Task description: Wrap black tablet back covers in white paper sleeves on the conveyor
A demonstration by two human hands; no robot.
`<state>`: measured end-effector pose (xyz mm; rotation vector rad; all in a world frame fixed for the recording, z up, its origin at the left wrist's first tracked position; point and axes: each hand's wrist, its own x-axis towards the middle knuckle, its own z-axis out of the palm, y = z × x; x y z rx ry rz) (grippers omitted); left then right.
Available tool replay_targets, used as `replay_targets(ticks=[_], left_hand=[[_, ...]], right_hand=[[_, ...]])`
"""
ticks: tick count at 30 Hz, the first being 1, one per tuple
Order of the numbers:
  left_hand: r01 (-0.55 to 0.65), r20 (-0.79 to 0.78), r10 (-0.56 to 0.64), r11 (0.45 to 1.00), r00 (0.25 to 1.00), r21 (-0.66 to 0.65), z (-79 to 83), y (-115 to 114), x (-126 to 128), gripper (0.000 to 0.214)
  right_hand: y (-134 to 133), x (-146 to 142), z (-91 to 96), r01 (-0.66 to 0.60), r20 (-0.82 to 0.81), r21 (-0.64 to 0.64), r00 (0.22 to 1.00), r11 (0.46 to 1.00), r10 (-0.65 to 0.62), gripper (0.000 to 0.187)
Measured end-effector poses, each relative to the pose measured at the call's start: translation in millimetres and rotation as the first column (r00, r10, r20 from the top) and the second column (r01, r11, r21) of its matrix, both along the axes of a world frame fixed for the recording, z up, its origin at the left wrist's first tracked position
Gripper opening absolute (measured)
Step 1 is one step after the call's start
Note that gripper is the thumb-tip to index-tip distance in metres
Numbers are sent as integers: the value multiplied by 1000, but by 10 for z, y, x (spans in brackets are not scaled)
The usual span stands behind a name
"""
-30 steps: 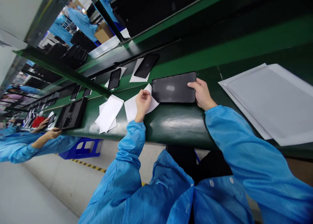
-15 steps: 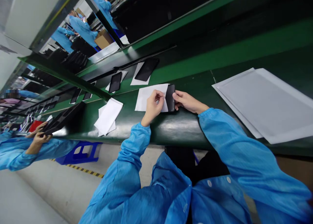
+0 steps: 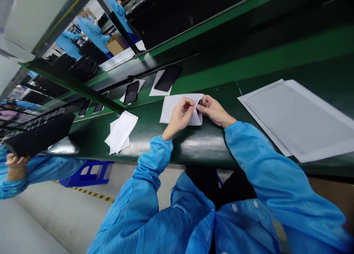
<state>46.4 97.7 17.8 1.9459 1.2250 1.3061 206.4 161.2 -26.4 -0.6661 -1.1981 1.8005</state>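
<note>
A white paper sleeve (image 3: 171,107) lies on the green bench (image 3: 199,143) in front of me. My left hand (image 3: 180,115) pinches its right end, fingers closed on the paper. My right hand (image 3: 213,109) meets it at the same end, fingers pinched on the sleeve's open flap. The dark flat panel seen earlier is hidden inside the sleeve; only a sliver of dark shows between my fingers.
A stack of large white sheets (image 3: 298,117) lies to the right. Loose white sleeves (image 3: 121,131) lie to the left. Dark panels on white sleeves (image 3: 166,79) (image 3: 131,92) rest on the belt behind. A co-worker's hand (image 3: 15,165) at far left lifts a black tray (image 3: 38,134).
The dark panel has gone fully into the white sleeve as my hands came together at its right end. The co-worker at left has raised the black tray.
</note>
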Motion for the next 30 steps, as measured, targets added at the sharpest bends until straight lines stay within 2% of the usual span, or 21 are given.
replay_targets(ticks=[3,5,8,9,11,14,18,21,24,27,30], left_hand=[[-36,-74,40,998,996,53,-75,64,-208,17],[-149,-138,169,978,976,146,-141,136,-502,15],[-412,-159,452,881,878,231,-262,317,-1079,26],[-485,-179,521,849,834,212,-303,394,-1269,30],[-571,-258,587,809,768,139,-379,567,-1588,37],[-584,-341,572,808,746,77,-461,851,-1864,49],[-539,-354,517,842,780,42,-529,1194,-1964,52],[-504,-382,464,864,799,-5,-583,1342,-2002,46],[-443,-410,400,896,820,-12,-637,1389,-2052,39],[-403,-429,367,915,825,8,-661,1392,-2066,24],[-385,-473,327,923,818,-27,-626,1380,-2000,13]], right_hand=[[35,17,9,56,21,-105,998,993,-54,78],[64,38,16,117,30,-120,993,986,-114,82],[109,76,19,205,63,-91,978,974,-200,75],[119,87,19,226,84,-73,972,971,-220,68],[128,102,18,281,140,-19,951,959,-276,51],[123,129,24,384,221,88,892,919,-394,39],[138,243,46,418,363,247,796,874,-484,32],[177,396,60,321,452,413,740,852,-498,22],[218,538,41,199,487,557,708,806,-511,14],[269,591,-17,227,476,586,680,778,-557,11],[317,559,-50,381,411,503,685,776,-602,3]])
